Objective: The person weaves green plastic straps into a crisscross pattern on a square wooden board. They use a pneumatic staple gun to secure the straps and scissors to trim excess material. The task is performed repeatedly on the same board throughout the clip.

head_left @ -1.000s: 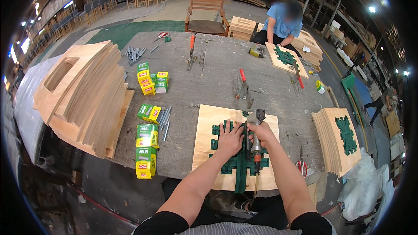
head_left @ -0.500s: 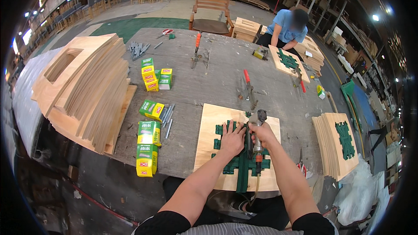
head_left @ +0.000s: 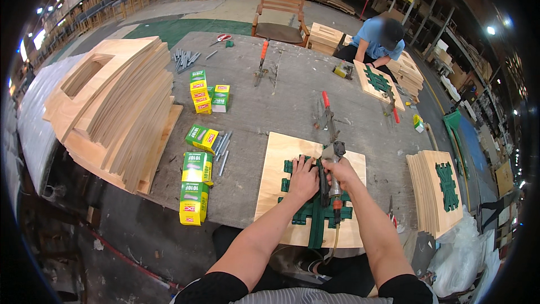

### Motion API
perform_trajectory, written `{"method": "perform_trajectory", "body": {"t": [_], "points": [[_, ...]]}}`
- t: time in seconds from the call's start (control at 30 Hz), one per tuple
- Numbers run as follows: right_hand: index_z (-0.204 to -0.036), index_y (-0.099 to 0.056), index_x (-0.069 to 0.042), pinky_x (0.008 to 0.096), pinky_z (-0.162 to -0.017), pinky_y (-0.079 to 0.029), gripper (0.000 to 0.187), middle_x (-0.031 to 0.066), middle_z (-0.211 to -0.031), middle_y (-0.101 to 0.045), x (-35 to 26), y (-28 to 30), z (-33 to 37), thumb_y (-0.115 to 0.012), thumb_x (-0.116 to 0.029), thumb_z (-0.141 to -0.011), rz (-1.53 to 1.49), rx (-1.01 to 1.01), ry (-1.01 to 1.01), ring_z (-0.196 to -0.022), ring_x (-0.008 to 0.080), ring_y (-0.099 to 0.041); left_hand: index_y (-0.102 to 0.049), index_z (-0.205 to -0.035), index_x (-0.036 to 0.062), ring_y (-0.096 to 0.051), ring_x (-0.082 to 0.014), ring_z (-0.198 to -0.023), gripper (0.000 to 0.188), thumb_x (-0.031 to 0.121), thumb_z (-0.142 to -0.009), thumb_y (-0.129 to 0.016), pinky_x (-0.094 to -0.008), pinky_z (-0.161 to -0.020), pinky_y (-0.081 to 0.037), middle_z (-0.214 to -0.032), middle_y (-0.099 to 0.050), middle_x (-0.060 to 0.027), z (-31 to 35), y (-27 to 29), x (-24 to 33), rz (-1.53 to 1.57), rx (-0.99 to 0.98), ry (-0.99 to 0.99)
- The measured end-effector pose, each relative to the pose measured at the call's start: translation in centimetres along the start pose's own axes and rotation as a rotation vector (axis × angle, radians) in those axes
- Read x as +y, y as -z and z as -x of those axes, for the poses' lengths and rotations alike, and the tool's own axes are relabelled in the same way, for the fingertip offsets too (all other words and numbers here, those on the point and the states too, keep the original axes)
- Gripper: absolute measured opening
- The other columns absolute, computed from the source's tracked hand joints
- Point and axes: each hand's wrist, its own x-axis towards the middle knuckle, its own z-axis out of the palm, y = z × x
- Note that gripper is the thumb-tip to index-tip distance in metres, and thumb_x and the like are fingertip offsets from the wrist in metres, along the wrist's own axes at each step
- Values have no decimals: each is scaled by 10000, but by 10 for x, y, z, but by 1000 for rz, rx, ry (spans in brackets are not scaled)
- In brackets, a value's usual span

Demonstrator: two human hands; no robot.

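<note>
My right hand (head_left: 342,173) is wrapped round an air staple gun (head_left: 336,192), its orange-ended hose fitting pointing back towards me. The gun stands over green webbing straps (head_left: 316,228) that cross on a square plywood board (head_left: 271,186) in front of me. Fingers spread, my left hand (head_left: 304,183) lies flat on the webbing just left of the gun. The gun's nose and its contact with the straps are hidden from view. Beyond the board's far edge is a red-handled toggle clamp (head_left: 326,107).
Staple boxes (head_left: 194,202) and loose staple strips (head_left: 223,152) lie left, beside a tall stack of cut plywood panels (head_left: 121,118). To the right stand boards topped with webbing (head_left: 447,186) and scissors (head_left: 392,214). Across the worktable (head_left: 247,129), a co-worker (head_left: 378,39) bends over another board.
My view has shifted slightly, moving the table's contents rightward in the picture. Both hands and the staple gun keep nearly the same place on the board. The co-worker's head has tipped lower.
</note>
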Motion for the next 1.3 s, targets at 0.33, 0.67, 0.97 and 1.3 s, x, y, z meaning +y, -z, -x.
{"method": "perform_trajectory", "body": {"t": [0.33,0.67,0.97,1.3], "points": [[-989,-621,-53,347,-475,-478,186,24,-754,-612,2,-2,1,-733,-198,-957,36,7,-4,-548,146,-554,-724,-1138,38,-406,-441,-1432,282,191,-924,-621,-610,-1236,-226,-1413,-554,-222,0,-1,-1,15,-13,13],[-987,-627,-62,352,-469,-474,179,13,-761,-596,3,6,7,-738,-199,-954,32,69,-17,-551,143,-551,-736,-1128,23,-425,-438,-1415,291,189,-913,-635,-596,-1235,-243,-1398,-566,-222,1,-2,-1,16,21,6],[-1071,-634,-77,346,-473,-489,229,21,-826,-601,8,26,5,-746,-242,-959,-18,51,-25,-568,153,-562,-739,-1158,32,-426,-438,-1420,304,196,-932,-619,-587,-1235,-250,-1395,-573,-216,-2,0,2,1,4,1],[-1066,-632,-45,336,-558,-543,284,55,-765,-605,87,146,-12,-672,-321,-1014,-538,-88,-102,-611,178,-608,-737,-1134,26,-462,-450,-1385,273,174,-939,-616,-611,-1212,-277,-1391,-578,-218,-2,-2,1,-24,52,-29]]}}
